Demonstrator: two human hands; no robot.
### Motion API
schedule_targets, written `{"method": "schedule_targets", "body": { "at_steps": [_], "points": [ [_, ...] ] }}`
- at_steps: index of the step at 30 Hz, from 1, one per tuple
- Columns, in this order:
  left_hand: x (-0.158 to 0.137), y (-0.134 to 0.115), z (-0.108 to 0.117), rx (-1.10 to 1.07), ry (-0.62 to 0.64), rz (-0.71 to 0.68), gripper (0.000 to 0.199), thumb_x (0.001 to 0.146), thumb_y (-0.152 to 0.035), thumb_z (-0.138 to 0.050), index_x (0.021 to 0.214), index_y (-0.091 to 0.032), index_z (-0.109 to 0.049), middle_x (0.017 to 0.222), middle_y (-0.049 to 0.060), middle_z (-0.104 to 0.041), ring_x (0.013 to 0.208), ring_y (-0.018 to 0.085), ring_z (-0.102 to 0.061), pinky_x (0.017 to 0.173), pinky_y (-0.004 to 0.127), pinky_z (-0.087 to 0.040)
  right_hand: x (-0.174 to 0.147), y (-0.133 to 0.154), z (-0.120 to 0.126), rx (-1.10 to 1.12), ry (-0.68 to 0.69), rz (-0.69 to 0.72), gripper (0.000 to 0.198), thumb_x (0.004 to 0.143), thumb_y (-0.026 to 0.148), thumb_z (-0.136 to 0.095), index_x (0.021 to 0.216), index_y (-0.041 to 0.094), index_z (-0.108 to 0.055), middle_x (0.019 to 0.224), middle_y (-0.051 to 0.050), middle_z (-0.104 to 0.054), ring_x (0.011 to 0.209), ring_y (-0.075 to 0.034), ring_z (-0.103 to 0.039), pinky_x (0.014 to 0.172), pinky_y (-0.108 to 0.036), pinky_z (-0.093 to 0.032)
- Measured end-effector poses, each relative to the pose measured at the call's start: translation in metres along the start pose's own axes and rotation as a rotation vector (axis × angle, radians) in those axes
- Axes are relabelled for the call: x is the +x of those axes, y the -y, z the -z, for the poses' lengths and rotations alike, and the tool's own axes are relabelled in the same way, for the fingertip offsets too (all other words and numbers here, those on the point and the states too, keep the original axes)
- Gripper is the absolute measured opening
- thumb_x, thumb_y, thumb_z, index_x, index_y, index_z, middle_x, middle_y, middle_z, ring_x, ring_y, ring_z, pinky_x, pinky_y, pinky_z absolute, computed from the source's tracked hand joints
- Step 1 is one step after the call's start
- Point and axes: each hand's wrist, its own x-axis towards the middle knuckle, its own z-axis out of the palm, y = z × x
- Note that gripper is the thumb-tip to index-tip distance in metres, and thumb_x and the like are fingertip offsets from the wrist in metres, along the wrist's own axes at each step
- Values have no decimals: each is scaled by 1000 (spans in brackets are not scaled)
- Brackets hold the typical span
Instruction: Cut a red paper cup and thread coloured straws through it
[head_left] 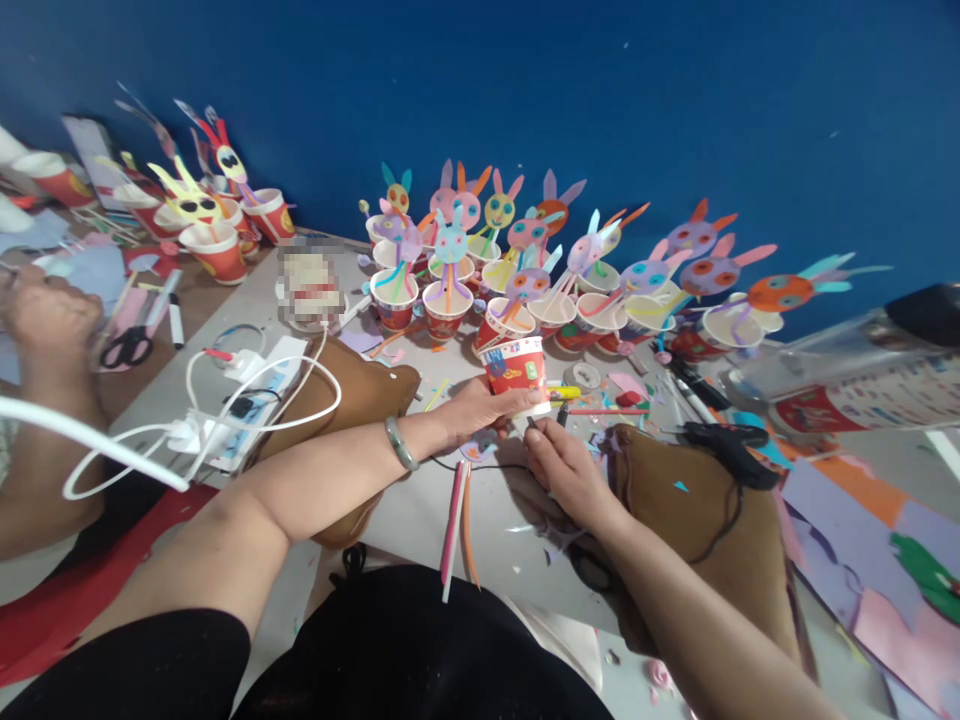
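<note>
A: So how far along was this one? The cup [516, 385], I mean.

B: Partway, I'd guess. The left hand [480, 412] had it clamped, fingers and thumb around the lower part, just in front of the crowd of other cups [444, 312].

A: And those were done?

B: Looked like it. Most had paper figures [452, 243] with long ears standing up out of them, bunched near the blue wall [600, 110]. I couldn't make out one rising from the held cup, so that part was probably left.

A: What about the right hand [559, 460]?

B: Fingers curled together just beside the cup. Something dark showed at the tips, but I couldn't tell if it was gripped.

A: Any parts nearby?

B: Yeah, a purplish paper piece [477, 454] below the left hand, with pink, white and orange strips [454, 520] trailing toward the person. Couldn't tell whether they were attached.
</note>
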Motion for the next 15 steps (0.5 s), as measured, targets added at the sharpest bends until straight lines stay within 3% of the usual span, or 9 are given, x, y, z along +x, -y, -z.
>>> {"method": "schedule_targets", "body": {
  "at_steps": [4, 10, 15],
  "points": [
    [-2, 0, 1, 4, 15, -28, 54, 69, -62, -81, 90, -16, -64, 72, -5, -57, 54, 3, -44, 52, 20, -39, -1, 2, 0, 163, 141, -111, 45, 93, 68, -56, 83, 25, -49, 49, 11, -27, 42, -8, -15, 40, -23, -14],
    [-1, 0, 1, 20, 17, -20, 55, 70, -62, -81, 93, -15, -64, 76, -4, -57, 54, 3, -45, 51, 18, -38, 0, 0, 0, -111, -24, 78, 48, 91, 66, -62, 75, 24, -46, 54, 6, -41, 47, -9, -31, 42, -24, -22],
    [-2, -1, 0, 11, 18, -24, 54, 69, -62, -81, 91, -16, -64, 74, -4, -57, 54, 3, -44, 52, 19, -39, -1, 6, 0, 131, 102, -65, 47, 88, 65, -66, 77, 24, -45, 52, 10, -31, 44, -7, -18, 40, -22, -15]
  ]
}}
